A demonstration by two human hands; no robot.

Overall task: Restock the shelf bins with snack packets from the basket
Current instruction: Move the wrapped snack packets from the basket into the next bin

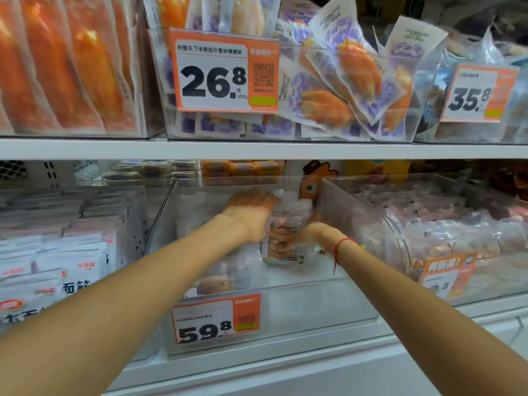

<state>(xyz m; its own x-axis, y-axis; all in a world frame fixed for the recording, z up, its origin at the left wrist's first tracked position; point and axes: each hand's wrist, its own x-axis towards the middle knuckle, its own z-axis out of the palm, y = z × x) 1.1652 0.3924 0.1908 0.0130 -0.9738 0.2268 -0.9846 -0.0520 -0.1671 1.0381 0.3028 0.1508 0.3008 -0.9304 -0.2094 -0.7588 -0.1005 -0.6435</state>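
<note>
1. Reaching into the clear middle bin (285, 307) on the lower shelf, I have both hands on one stack of snack packets (283, 241), which stands upright toward the bin's right side, above its floor.
2. My left hand (251, 212) lies over the top and left face of the stack; its fingers are blurred, so I cannot tell how tightly they curl, though they touch the packets.
3. My right hand (303, 238) grips the stack from the right, fingers wrapped onto its lower front; a red string bracelet (340, 247) sits on that wrist.
4. More pale packets lie flat in the same bin, near its front left, behind the orange 59.8 price tag (216, 320).
5. A neighbouring bin on the right (357, 215) holds heaped pinkish packets; white packets (57, 258) stand in rows on the left.
6. On the upper shelf (257, 150), a bin with the 26.8 tag (224, 72) holds purple-and-orange packets, tilted and piled.
</note>
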